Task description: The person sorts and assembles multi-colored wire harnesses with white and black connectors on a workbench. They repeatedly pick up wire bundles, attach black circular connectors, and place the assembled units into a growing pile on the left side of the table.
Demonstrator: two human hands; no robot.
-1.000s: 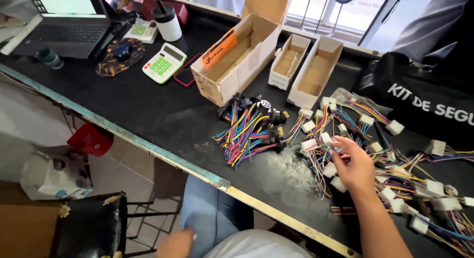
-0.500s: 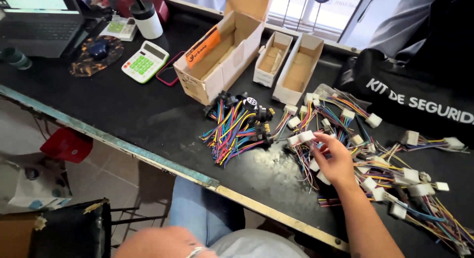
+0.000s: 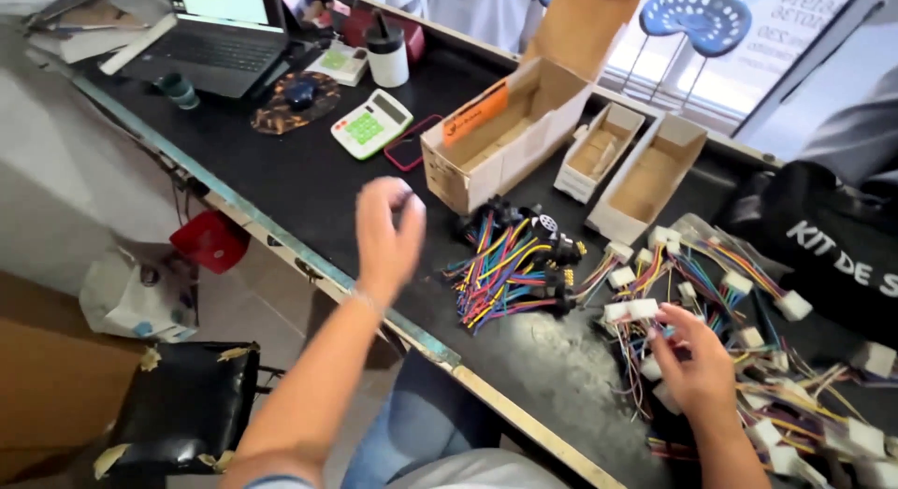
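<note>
My left hand (image 3: 387,232) hangs in the air above the black worktable (image 3: 309,190), fingers loosely curled with nothing in them, left of a bundle of coloured wires with black connectors (image 3: 510,265). My right hand (image 3: 697,363) rests on a tangled pile of wire harnesses with white connectors (image 3: 748,311). Its fingers pinch a harness whose white connector (image 3: 631,310) sticks out to the left.
A large open cardboard box (image 3: 505,138) and two small cardboard trays (image 3: 645,171) stand behind the wires. A calculator (image 3: 370,124), phone, white cup (image 3: 386,57), laptop (image 3: 220,35) and mouse sit at the far left. A black bag (image 3: 823,246) lies right. Black stool (image 3: 182,405) below.
My left hand has risen from my lap up over the table toward the coloured wire bundle. The right hand stays on the white-connector harnesses. The camera view shifted.
</note>
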